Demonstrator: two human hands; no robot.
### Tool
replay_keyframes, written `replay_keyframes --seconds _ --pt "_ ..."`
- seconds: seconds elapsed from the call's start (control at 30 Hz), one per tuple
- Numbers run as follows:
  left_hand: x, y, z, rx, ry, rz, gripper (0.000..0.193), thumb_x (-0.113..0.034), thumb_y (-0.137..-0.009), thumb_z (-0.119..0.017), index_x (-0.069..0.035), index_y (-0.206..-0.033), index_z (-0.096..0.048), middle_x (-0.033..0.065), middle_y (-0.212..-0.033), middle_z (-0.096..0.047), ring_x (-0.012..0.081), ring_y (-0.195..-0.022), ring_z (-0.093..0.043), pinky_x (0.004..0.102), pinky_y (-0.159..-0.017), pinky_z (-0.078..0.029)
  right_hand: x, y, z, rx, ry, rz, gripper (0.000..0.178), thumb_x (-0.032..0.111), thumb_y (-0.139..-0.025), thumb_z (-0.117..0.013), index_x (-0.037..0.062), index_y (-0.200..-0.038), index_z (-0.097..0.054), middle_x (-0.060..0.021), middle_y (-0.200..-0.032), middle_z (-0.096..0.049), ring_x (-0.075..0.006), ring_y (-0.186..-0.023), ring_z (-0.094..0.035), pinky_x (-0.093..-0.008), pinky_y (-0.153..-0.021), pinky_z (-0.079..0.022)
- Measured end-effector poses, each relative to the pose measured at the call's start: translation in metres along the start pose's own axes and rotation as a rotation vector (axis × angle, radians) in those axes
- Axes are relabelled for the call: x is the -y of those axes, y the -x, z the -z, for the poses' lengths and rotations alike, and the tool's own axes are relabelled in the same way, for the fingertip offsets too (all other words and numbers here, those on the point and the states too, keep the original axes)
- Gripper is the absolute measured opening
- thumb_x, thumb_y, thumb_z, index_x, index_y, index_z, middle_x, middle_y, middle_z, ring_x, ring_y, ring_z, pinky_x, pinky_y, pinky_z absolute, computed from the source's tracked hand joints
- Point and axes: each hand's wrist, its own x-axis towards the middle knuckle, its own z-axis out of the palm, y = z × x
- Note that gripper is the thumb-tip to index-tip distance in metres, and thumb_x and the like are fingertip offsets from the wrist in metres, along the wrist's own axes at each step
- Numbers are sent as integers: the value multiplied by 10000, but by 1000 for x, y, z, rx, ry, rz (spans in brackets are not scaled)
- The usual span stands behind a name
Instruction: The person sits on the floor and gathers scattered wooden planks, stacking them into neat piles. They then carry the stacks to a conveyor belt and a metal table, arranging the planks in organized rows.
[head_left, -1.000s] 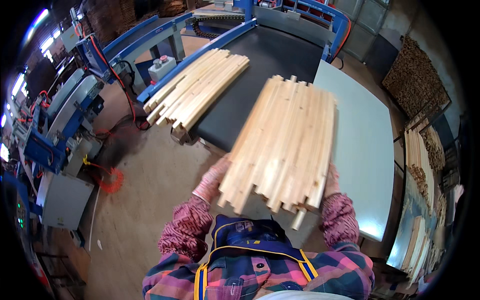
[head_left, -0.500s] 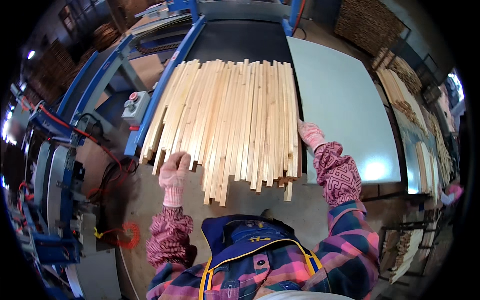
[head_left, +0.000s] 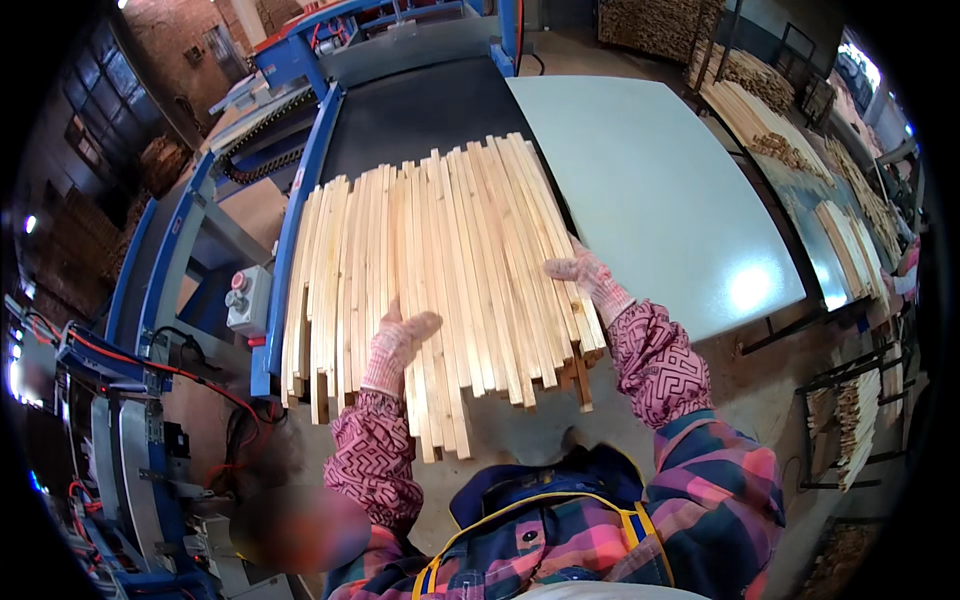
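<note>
A wide layer of pale wooden strips (head_left: pixel 440 260) lies side by side on a black conveyor belt (head_left: pixel 420 115), with uneven near ends jutting past the belt. My left hand (head_left: pixel 398 345), in a pinkish knit glove, rests on top of the strips near their front, thumb and fingers apart. At the layer's right edge is my right hand (head_left: pixel 588 278), gloved alike. Its thumb lies over the outer strips while the other fingers stretch along their side. Part of those fingers is hidden. One darker strip (head_left: pixel 582 385) pokes out below the front right corner.
Right of the belt stands a smooth pale table (head_left: pixel 640 180). A blue rail (head_left: pixel 300 215) runs along the belt's left side, with a grey control box (head_left: pixel 248 300) bearing a red button. Further right, wooden strips (head_left: pixel 850 245) lie on another table. Stacked wood (head_left: pixel 660 30) stands behind.
My left hand has moved right, from the front left ends onto the top of the strips. My right hand's thumb now lies over the right edge. The strips' right side slants more.
</note>
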Motion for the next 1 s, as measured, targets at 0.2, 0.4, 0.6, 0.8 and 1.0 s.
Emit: replay_keyframes --seconds 0.2,0.4,0.6,0.8,1.0 --pt "49 60 -62 62 5 -135 1010 105 -796 -673 -65 -1519 11 297 -1293 -495 347 -1103 -598 453 -918 -540 29 45 62 97 -148 -39 682 58 -962 -484 132 -1534 -120 -277 -1214 -587 -342 -1024 -661 -415 -827 -591" --pt "116 58 -192 142 -282 -320 881 11 -846 -647 -137 -1532 -114 182 -1144 -583 305 -991 -623 425 -861 -560 15 65 242 217 -344 -10 617 68 -979 -450 98 -1517 -148 -308 -1247 -537 -364 -1081 -625 -438 -930 -557" --pt "161 27 -359 86 -1070 -138 1130 -361 -736 -802 -19 -1504 -47 199 -1290 -559 306 -1157 -582 407 -999 -450 66 89 384 11 300 74 647 362 -948 -573 6 -1434 -337 -240 -1254 -564 -321 -1114 -602 -399 -936 -522" --pt "192 -21 -406 125 -1092 -74 981 -422 -750 -776 -50 -1469 -223 188 -1305 -556 318 -1189 -561 415 -1025 -431 80 77 416 -319 1432 -128 839 623 -824 -612 22 -1384 -440 -258 -1233 -571 -365 -1138 -562 -423 -955 -477" --pt "158 -34 -353 -331 -1380 -180 658 -312 -741 -768 -59 -1299 -528 143 -1212 -620 276 -1014 -625 354 -871 -529 58 82 429 -354 1341 32 874 677 -807 -582 32 -1381 -449 -264 -1318 -498 -384 -1194 -511 -435 -988 -443"
